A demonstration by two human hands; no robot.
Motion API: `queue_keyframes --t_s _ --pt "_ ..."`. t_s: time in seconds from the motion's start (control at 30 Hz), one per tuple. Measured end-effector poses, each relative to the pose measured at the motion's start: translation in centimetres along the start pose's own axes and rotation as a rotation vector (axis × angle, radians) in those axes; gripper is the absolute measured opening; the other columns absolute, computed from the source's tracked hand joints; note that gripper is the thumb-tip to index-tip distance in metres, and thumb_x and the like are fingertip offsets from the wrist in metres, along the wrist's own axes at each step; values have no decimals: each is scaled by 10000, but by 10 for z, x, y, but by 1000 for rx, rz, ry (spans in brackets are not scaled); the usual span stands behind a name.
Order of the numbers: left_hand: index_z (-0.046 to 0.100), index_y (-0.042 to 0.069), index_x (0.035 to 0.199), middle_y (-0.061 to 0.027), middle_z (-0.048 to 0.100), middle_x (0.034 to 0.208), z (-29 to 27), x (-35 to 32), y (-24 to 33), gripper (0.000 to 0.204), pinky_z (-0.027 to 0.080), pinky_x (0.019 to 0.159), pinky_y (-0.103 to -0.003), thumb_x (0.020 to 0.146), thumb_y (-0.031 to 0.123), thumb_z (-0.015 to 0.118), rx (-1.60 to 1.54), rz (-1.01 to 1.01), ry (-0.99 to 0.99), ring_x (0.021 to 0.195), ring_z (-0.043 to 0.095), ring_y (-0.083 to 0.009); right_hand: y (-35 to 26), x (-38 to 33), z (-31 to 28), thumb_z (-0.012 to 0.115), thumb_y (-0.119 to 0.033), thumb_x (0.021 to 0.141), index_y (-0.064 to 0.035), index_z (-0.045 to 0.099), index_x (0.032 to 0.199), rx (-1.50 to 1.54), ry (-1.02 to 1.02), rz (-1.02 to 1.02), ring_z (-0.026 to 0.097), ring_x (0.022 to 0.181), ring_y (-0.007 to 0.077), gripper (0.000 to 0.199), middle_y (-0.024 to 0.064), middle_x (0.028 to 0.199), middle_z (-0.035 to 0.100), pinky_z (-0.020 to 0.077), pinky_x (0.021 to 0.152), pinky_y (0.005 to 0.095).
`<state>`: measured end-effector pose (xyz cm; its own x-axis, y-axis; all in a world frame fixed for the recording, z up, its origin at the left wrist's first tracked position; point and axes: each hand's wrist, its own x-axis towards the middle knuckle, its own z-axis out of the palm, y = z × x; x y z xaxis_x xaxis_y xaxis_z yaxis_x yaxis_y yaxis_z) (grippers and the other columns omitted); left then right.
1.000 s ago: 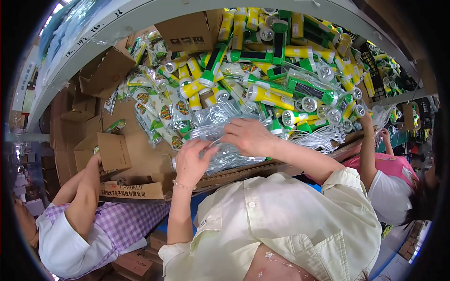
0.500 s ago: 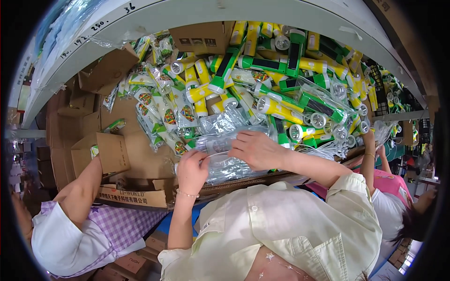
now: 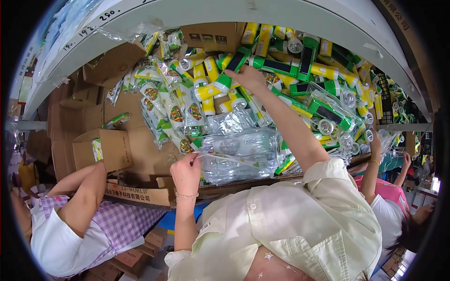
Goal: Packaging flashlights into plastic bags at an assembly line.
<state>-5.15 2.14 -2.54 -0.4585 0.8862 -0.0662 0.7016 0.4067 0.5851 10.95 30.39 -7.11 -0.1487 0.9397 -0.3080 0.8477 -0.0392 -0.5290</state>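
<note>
My right hand (image 3: 252,79) reaches over the pile, its fingers closed on a green-and-yellow flashlight (image 3: 239,58) with a black panel on its side. Low in front, my left hand (image 3: 185,171) pinches the end of a thin white cable (image 3: 225,156). That cable curves across a stack of clear plastic bags (image 3: 239,161) lying near the carton's front edge. Left of the bags lie several flashlights packed in printed pouches (image 3: 176,114). My right fingertips are partly hidden by the hand itself.
Loose yellow and green flashlights (image 3: 323,70) heap up at the back and right. White cables (image 3: 335,154) lie near the right front. A large cardboard carton (image 3: 140,140) and small boxes (image 3: 115,150) stand left, a grey beam (image 3: 234,15) crosses above. Co-workers' arms (image 3: 84,192) reach in from both sides.
My right hand has left the plastic bags and moved up and away to the flashlight. My left hand stays low by the bags. The view has shifted slightly.
</note>
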Motion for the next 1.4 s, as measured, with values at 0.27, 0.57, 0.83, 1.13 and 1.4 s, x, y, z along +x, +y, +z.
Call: queue_keyframes --t_s 0.27,0.57,0.83,1.13,1.4 --pt "706 9 791 -162 630 615 0 -7 12 199 478 544 -326 750 203 709 26 -10 -174 523 633 -227 16 -84 -32 692 -221 834 -55 565 1018 1020 -36 -314 590 693 69 278 26 916 647 419 552 213" --pt "675 18 765 -190 553 591 24 -12 35 165 424 496 -376 784 181 650 24 271 -12 539 585 -333 55 -212 -8 662 -128 766 -202 459 1255 298 -131 -1032 638 894 291 534 55 1212 579 542 672 377" --pt "696 41 886 -202 573 619 25 -24 8 170 450 531 -388 760 100 598 -109 150 -167 563 577 -368 45 -232 -13 636 -114 734 -119 464 1249 -331 -46 -827 641 661 312 543 142 897 635 502 543 412" --pt "702 -4 968 -13 541 516 25 -34 45 193 388 413 -217 851 131 628 -335 14 -225 425 485 -56 53 -254 19 567 -128 764 -84 544 1244 -800 -111 -726 632 679 223 483 79 750 640 482 539 307" --pt "700 -42 897 -37 567 521 30 -23 30 224 398 403 -223 831 170 669 -321 -81 -251 417 505 -65 160 -244 -83 670 -205 706 -105 651 723 -532 91 -201 628 730 266 103 62 776 605 502 585 404"
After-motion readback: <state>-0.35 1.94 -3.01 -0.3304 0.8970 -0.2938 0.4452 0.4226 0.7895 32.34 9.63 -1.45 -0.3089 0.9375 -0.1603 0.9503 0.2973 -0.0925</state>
